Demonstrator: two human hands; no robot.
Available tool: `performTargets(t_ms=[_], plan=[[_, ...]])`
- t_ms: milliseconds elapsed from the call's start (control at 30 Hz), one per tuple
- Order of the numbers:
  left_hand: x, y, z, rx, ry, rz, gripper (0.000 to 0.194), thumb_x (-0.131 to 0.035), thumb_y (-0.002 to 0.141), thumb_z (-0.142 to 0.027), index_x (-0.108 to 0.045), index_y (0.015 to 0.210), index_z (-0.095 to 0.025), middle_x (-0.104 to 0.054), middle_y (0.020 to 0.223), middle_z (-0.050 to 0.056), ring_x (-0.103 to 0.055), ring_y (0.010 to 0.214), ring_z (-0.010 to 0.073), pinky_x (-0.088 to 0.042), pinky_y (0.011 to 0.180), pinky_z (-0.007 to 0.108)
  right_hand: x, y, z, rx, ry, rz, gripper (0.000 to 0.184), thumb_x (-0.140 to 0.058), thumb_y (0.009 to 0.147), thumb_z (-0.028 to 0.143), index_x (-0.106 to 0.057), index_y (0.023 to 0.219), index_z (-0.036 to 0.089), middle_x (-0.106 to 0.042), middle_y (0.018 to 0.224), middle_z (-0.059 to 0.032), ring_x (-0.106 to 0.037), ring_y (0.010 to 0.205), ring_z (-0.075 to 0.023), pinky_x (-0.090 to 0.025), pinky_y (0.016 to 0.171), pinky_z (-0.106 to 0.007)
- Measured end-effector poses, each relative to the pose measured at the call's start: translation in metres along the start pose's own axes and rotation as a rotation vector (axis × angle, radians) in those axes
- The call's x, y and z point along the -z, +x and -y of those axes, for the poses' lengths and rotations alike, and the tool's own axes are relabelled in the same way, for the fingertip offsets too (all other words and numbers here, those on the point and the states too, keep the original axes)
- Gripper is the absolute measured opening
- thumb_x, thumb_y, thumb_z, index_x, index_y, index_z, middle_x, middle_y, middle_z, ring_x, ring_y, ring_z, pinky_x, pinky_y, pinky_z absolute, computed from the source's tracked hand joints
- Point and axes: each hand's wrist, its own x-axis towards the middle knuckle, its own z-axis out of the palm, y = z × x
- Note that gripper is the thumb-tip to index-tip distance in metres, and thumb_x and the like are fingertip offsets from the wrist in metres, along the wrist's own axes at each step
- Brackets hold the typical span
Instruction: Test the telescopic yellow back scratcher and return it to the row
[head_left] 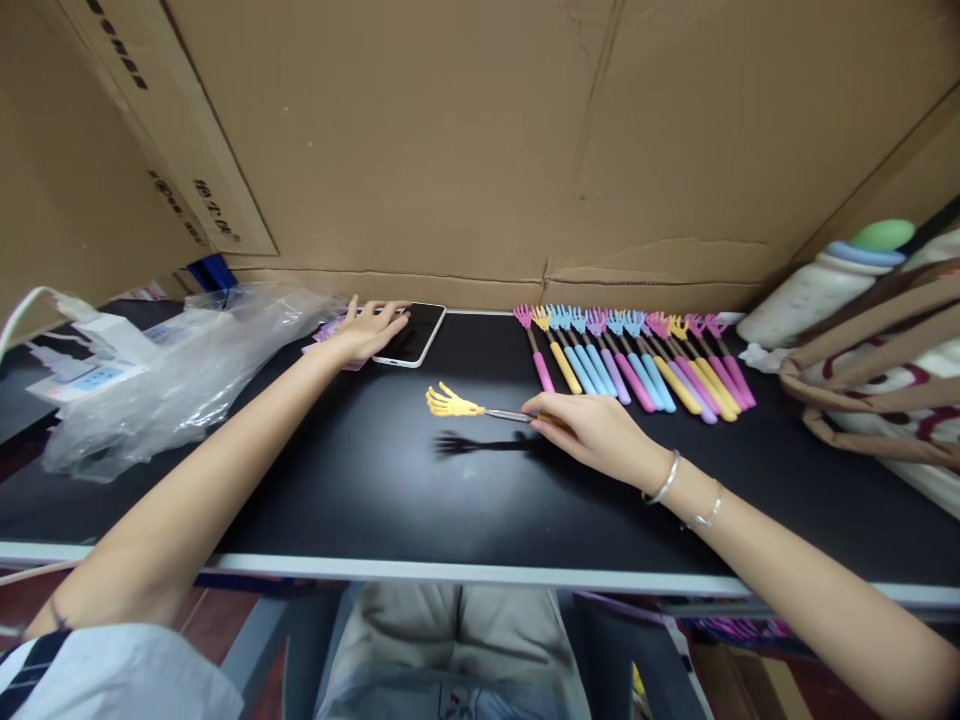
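My right hand (pixel 596 430) is closed around the handle of a yellow back scratcher (pixel 454 402). Its hand-shaped head points left and its metal rod shows; a shadow falls on the table below. My left hand (pixel 367 330) has its fingers stretched apart over the left side of a phone (pixel 415 335) with a dark screen. Partly under that palm lie purple packets or cards (pixel 330 330), whose kind I cannot make out. Several back scratchers (pixel 622 365) in pink, yellow, blue and purple lie in a row beyond my right hand, heads toward the cardboard.
A cardboard wall (pixel 450 150) stands along the back of the black table (pixel 375 500). Clear plastic bags (pixel 172 370) and a power strip with a plug (pixel 112 340) lie at left. At right are a white bottle (pixel 814 295) and a bag with brown handles (pixel 892 380).
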Motion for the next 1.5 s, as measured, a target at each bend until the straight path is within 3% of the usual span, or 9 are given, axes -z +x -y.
performTargets(t_ms=[100,300,567,633,767,867,1000,1200,1500], plan=[[0.0,-0.002,-0.002,-0.005,-0.018,-0.026,0.052,-0.012,0.095,-0.044,-0.042,0.132,-0.025,-0.042,0.143,0.005,-0.032,0.134,0.029,0.002,0.109,0.065,0.0,0.0,0.0,-0.004,0.005,0.006,0.018,-0.045,0.094,0.029,-0.059,0.1,0.021,-0.072,0.087,-0.0006,-0.067,0.074,-0.0154,-0.042,0.062,-0.024],[0.015,-0.011,-0.015,-0.071,-0.061,-0.294,0.051,-0.014,0.095,-0.046,-0.04,0.135,-0.027,-0.047,0.138,0.005,-0.028,0.136,0.0266,-0.001,0.112,0.061,-0.001,-0.001,-0.001,0.0,-0.007,0.005,0.017,-0.045,0.093,0.03,-0.059,0.101,0.022,-0.072,0.087,-0.0005,-0.066,0.074,-0.0148,-0.041,0.062,-0.024],[0.042,-0.06,-0.081,-0.482,0.088,-0.439,0.04,-0.029,0.096,-0.043,-0.051,0.126,-0.029,-0.055,0.132,0.0,-0.035,0.133,0.0248,0.001,0.114,0.057,0.002,-0.002,-0.004,0.022,-0.068,-0.063,0.019,-0.042,0.095,0.028,-0.058,0.101,0.022,-0.071,0.092,-0.0007,-0.066,0.076,-0.0146,-0.04,0.062,-0.024],[0.04,-0.072,-0.094,-0.589,0.132,-0.443,0.037,-0.033,0.096,-0.042,-0.055,0.122,-0.029,-0.06,0.126,0.001,-0.043,0.127,0.024,-0.005,0.115,0.054,0.003,-0.002,-0.004,0.022,-0.086,-0.093,0.019,-0.041,0.095,0.028,-0.058,0.101,0.022,-0.071,0.093,-0.0011,-0.066,0.076,-0.0142,-0.04,0.063,-0.024],[0.026,-0.088,-0.115,-0.741,0.208,-0.375,0.034,-0.038,0.096,-0.04,-0.058,0.116,-0.022,-0.066,0.111,0.004,-0.058,0.103,0.019,-0.031,0.105,0.041,0.002,-0.002,-0.004,0.023,-0.105,-0.121,0.021,-0.041,0.096,0.029,-0.059,0.102,0.022,-0.07,0.094,-0.0014,-0.065,0.077,-0.0137,-0.041,0.063,-0.024],[0.014,-0.094,-0.126,-0.749,0.248,-0.375,0.028,-0.041,0.095,-0.035,-0.057,0.113,-0.02,-0.067,0.092,0.002,-0.061,0.083,0.0156,-0.042,0.082,0.031,0.001,-0.002,-0.003,0.027,-0.103,-0.105,0.02,-0.042,0.095,0.03,-0.058,0.104,0.022,-0.07,0.095,-0.0011,-0.066,0.079,-0.0137,-0.041,0.063,-0.024],[0.004,-0.097,-0.132,-0.698,0.247,-0.419,0.023,-0.038,0.097,-0.03,-0.057,0.107,-0.022,-0.062,0.076,0.0,-0.059,0.072,0.0128,-0.036,0.06,0.028,0.001,-0.002,0.001,0.042,-0.098,-0.081,0.02,-0.043,0.095,0.032,-0.059,0.103,0.023,-0.07,0.094,-0.0007,-0.065,0.079,-0.0136,-0.04,0.062,-0.024],[0.003,-0.098,-0.132,-0.674,0.23,-0.448,0.023,-0.039,0.097,-0.033,-0.059,0.096,-0.022,-0.061,0.074,-0.001,-0.058,0.07,0.012,-0.034,0.057,0.027,0.003,-0.001,0.004,0.061,-0.116,-0.106,0.022,-0.045,0.094,0.035,-0.062,0.103,0.024,-0.07,0.093,-0.0007,-0.066,0.077,-0.0137,-0.04,0.06,-0.023],[-0.001,-0.095,-0.126,-0.619,0.187,-0.385,0.026,-0.043,0.095,-0.036,-0.059,0.081,-0.021,-0.06,0.068,-0.001,-0.057,0.067,0.0126,-0.032,0.054,0.027,0.003,-0.001,0.003,0.073,-0.15,-0.148,0.025,-0.047,0.094,0.038,-0.066,0.101,0.024,-0.073,0.092,0.0014,-0.067,0.075,-0.0126,-0.04,0.06,-0.023]])
